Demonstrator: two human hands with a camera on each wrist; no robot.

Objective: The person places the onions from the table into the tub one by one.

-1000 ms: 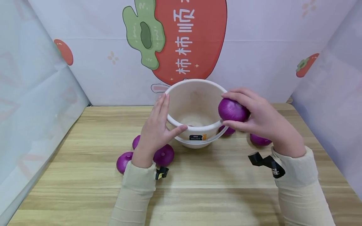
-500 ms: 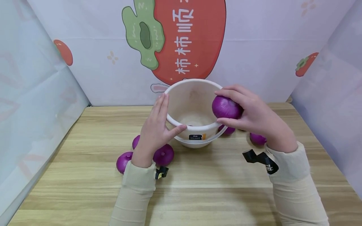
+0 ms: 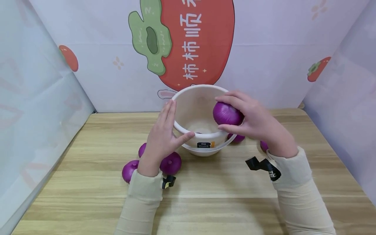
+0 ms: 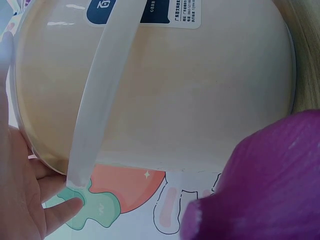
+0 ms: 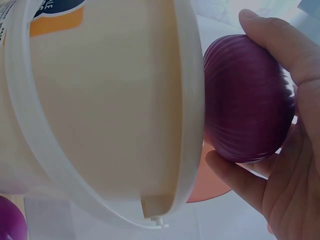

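Observation:
A white bucket [image 3: 190, 112] with its handle folded down stands at the back middle of the table. My left hand [image 3: 161, 135] rests on its left rim, fingers straight and thumb along the front edge. My right hand [image 3: 254, 120] grips a purple onion [image 3: 227, 114] above the bucket's right rim. In the right wrist view, thumb and fingers curl round that onion [image 5: 247, 97], beside the bucket wall [image 5: 110, 110]. A little purple shows low inside the bucket, mostly hidden by the front rim. Near my left wrist lies another onion [image 4: 270, 175], large in the left wrist view.
Left of the bucket several onions lie on the wooden table [image 3: 217, 202], among them one onion [image 3: 129, 171] partly behind the left wrist. To the right, one onion [image 3: 237, 138] sits beside the bucket and another onion [image 3: 263, 146] is partly hidden by my right hand. A printed cloth [image 3: 264, 65] hangs behind.
My right hand has moved left with the onion, from beside the right rim to over the bucket's opening. The left hand stays at the rim.

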